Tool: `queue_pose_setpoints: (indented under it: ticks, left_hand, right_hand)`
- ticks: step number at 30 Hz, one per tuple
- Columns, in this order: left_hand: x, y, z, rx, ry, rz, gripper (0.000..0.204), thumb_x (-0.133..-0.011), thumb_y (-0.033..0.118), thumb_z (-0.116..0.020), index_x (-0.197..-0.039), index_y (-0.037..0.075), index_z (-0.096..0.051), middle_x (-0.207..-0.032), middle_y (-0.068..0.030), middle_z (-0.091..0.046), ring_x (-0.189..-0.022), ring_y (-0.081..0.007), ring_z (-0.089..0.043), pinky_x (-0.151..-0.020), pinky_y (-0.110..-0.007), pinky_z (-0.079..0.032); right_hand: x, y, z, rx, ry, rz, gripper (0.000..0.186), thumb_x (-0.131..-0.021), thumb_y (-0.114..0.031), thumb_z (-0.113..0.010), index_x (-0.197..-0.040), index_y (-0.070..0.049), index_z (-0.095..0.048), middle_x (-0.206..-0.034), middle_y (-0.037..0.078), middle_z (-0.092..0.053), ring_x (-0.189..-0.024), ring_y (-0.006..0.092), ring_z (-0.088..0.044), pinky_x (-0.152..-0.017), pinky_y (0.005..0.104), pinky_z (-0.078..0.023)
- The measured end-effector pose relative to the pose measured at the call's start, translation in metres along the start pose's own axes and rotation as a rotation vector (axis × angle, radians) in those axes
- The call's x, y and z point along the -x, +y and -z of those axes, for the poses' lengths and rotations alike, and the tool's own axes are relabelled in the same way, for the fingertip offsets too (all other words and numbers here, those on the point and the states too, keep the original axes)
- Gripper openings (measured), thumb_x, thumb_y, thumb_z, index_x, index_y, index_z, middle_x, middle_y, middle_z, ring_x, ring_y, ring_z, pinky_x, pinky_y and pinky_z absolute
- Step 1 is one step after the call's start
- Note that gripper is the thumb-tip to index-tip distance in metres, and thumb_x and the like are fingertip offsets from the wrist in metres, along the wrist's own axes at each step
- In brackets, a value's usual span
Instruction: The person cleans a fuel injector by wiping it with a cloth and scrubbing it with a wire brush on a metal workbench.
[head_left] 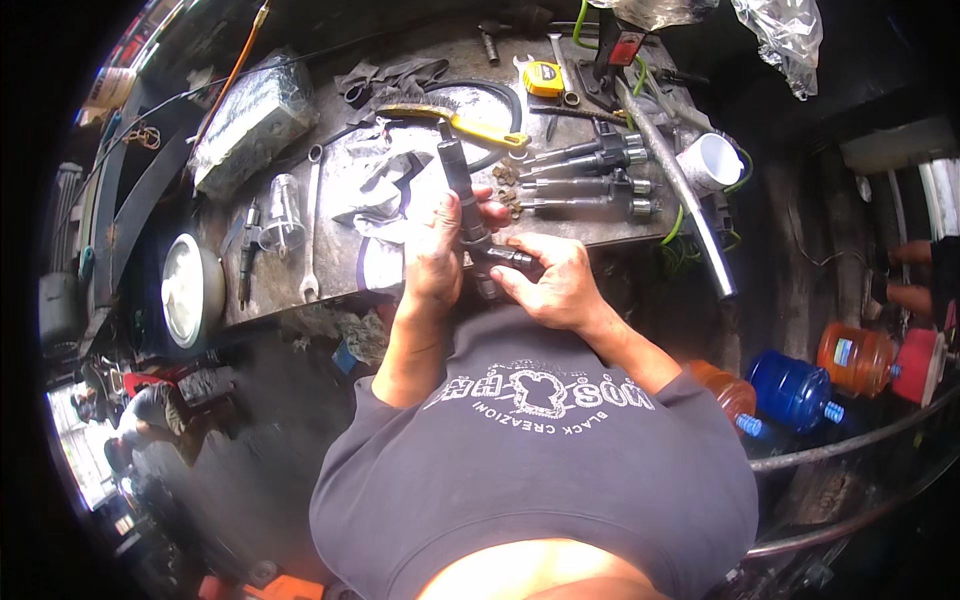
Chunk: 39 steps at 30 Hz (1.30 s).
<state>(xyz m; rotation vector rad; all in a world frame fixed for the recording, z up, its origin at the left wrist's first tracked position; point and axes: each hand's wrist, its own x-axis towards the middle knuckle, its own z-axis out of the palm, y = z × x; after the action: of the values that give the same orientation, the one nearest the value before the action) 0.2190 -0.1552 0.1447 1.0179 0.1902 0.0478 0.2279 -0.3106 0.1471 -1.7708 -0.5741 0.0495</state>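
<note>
My left hand is wrapped round the body of a dark diesel fuel injector, held upright above the bench's near edge with its narrow end pointing away from me. My right hand pinches the injector's black side fitting between thumb and fingers. Just right of it on the bench lie several similar injectors side by side, metal ends to the right. Small brass-coloured pieces sit by their tips. Behind my left hand lies a crumpled pale cloth, and beyond that a yellow-handled wire brush.
Left on the bench are a combination wrench, a clear plastic cup, another injector, a white bowl and a wrapped block. A tape measure, metal pipe and white cup are at right.
</note>
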Motion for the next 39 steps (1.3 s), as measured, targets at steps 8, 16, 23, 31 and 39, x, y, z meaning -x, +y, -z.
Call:
queue_pose_setpoints:
  ticks: [8,16,23,31,39]
  left_hand:
    - [-0.012,-0.018,-0.024,0.289,0.084,-0.055,0.038,-0.093,0.036,-0.048,-0.093,-0.001,-0.052,-0.071,-0.0081,-0.052,-0.065,-0.0197,-0.053,-0.064,-0.035,-0.048]
    - [-0.044,0.014,0.009,0.443,0.007,0.153,0.040,-0.093,0.041,-0.046,-0.096,0.002,-0.050,-0.071,-0.0058,-0.048,-0.066,-0.0195,-0.050,-0.062,-0.033,-0.043]
    - [-0.093,0.037,0.028,0.606,-0.260,0.420,0.043,-0.094,0.044,-0.041,-0.099,0.002,-0.049,-0.077,-0.0038,-0.045,-0.068,-0.0159,-0.043,-0.056,-0.029,-0.040]
    - [-0.154,0.048,0.029,0.431,-0.399,0.448,0.041,-0.093,0.044,-0.041,-0.095,0.004,-0.049,-0.071,-0.0013,-0.044,-0.064,-0.0144,-0.044,-0.057,-0.028,-0.040]
    - [-0.137,0.049,0.074,0.232,-0.208,0.420,0.041,-0.092,0.045,-0.044,-0.093,0.005,-0.051,-0.070,-0.0022,-0.047,-0.060,-0.0154,-0.046,-0.055,-0.027,-0.040]
  right_hand:
    - [-0.006,-0.007,0.024,0.083,-0.050,-0.034,0.033,-0.066,-0.015,-0.074,-0.094,0.000,-0.064,-0.068,0.012,-0.062,-0.057,0.0196,-0.061,-0.055,0.0299,-0.049]
    - [-0.008,-0.024,0.045,0.125,0.087,0.056,0.037,-0.067,-0.010,-0.075,-0.100,0.000,-0.061,-0.078,0.011,-0.063,-0.070,0.0191,-0.064,-0.066,0.0279,-0.051]
    - [-0.010,-0.102,0.081,0.649,0.386,0.305,0.034,-0.070,-0.011,-0.068,-0.100,0.004,-0.060,-0.093,0.017,-0.062,-0.087,0.0323,-0.059,-0.079,0.0378,-0.047]
    - [-0.004,-0.089,0.065,1.139,0.585,0.005,0.036,-0.068,-0.009,-0.069,-0.102,-0.001,-0.060,-0.103,0.014,-0.061,-0.096,0.0311,-0.057,-0.088,0.0398,-0.041]
    - [-0.085,0.037,-0.016,0.852,0.290,-0.045,0.031,-0.071,-0.011,-0.065,-0.100,-0.002,-0.062,-0.106,0.011,-0.060,-0.102,0.0269,-0.056,-0.089,0.0383,-0.041]
